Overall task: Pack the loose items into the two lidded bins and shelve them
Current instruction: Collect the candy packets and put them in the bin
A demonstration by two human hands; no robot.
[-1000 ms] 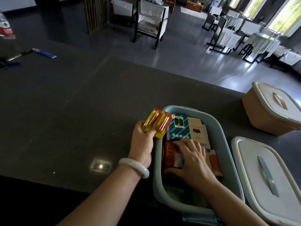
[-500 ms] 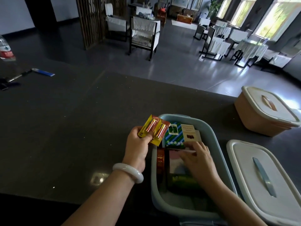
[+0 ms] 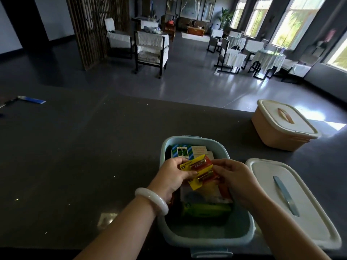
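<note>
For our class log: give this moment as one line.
left hand, right hand: hold yellow-and-red battery pack; over open pale-blue plastic bin; white lid off; peach plastic bin lidded

Room's big and dim: glossy grey floor [image 3: 187, 87] catches the light from bright windows [image 3: 296, 19] on the right, cloth-draped tables [image 3: 268, 60] and chairs [image 3: 152, 45], wooden slat screen [image 3: 93, 29] back left.

Bin [image 3: 221, 147]: near handle cut off by the lower edge; left wall partly hidden behind the left hand [image 3: 173, 175]. Contents: both hands and the battery pack [image 3: 200, 172] cover the middle items. Green item [image 3: 206, 210] at the near end is dark and blurred; kind not determinable. Print on the boxes [image 3: 183, 152] at the far end is too small to read. Right hand [image 3: 235, 178]: its grip under the pack is hidden. Dark object [image 3: 7, 103] at the left end of the bench [image 3: 93, 156] is cut off by the frame.
</note>
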